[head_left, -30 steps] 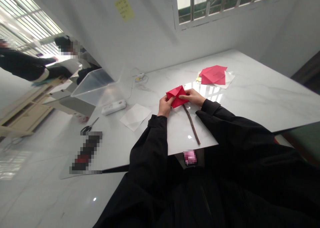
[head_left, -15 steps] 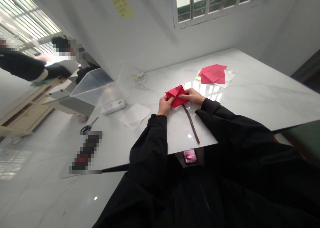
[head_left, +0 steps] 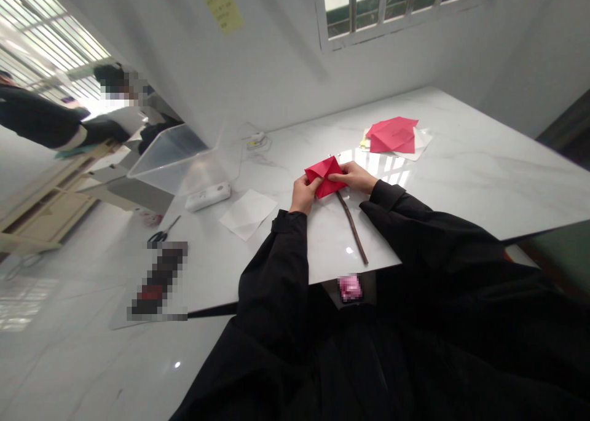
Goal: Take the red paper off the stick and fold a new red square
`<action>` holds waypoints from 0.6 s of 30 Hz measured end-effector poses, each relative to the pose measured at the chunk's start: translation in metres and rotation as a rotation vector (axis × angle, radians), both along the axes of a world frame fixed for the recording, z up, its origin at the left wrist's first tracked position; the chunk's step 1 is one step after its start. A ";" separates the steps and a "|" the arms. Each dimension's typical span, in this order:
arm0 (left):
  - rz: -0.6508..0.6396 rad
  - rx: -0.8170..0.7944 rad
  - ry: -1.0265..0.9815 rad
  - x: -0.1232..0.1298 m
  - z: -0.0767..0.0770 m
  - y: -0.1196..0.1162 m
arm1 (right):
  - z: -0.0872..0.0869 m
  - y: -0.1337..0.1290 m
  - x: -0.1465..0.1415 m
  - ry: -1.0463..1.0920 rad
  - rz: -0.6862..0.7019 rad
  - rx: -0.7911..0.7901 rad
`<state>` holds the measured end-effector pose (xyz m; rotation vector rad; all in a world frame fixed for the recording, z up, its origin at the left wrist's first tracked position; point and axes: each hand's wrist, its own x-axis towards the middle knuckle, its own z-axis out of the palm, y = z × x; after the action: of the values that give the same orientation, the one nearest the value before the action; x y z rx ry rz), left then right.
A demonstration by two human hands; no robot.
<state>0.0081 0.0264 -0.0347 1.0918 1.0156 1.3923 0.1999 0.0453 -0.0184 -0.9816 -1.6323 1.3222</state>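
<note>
Between both hands is a piece of folded red paper, with creases meeting near its middle. My left hand pinches its left side, thumb on top. On its right side my right hand grips it, the thumb pressed near the centre and the fingers partly hidden. Just below the paper a thin brown stick lies on the white table, running toward the front edge. A flat white sheet lies to the left of my left hand.
Red and white papers lie stacked at the back right. To the left are scissors, a white power strip and a clear plastic bin. A blurred dark object sits at the front left. Two people are at the far left.
My hands keep the same hold on the folded red paper. The view has shifted very slightly; nothing else visibly differs.
</note>
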 end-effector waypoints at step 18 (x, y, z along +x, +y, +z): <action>0.020 -0.016 0.054 -0.001 0.006 -0.008 | -0.002 -0.002 -0.003 0.080 0.003 -0.052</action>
<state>0.0067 0.0182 -0.0286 1.1158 1.0777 1.3746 0.1965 0.0435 -0.0202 -0.9454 -1.5468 1.3937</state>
